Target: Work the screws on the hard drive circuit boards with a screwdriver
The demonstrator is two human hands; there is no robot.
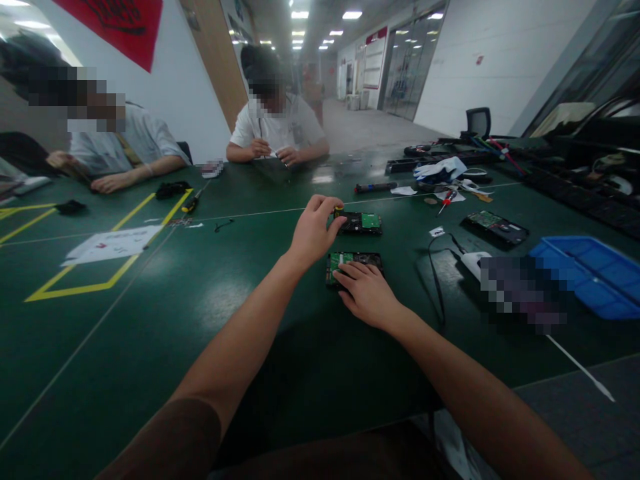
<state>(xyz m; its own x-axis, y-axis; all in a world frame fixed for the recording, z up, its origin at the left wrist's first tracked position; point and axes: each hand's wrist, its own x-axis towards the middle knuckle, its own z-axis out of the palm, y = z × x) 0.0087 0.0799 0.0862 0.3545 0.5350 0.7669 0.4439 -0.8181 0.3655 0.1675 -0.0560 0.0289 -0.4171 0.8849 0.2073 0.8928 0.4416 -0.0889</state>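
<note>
Two hard drives lie one behind the other in front of me, circuit boards facing up. The nearer hard drive [340, 259] is partly covered by my right hand [369, 290], whose fingers rest apart across its top. Just beyond it lies the farther hard drive [371, 223]. At that drive's left end, my left hand [316, 230] is closed, thumb and fingers around a small yellow-and-black object [339, 211]. Most of this object is hidden by the fingers, so its kind is unclear.
At right lie a third hard drive [495, 227], a blue plastic tray [590, 267], a red-handled screwdriver [449, 199], gloves [440, 170] and a black strap [436, 280]. A yellow-handled screwdriver [191, 203] and paper [113, 244] lie left. Two people sit across the green table [165, 360].
</note>
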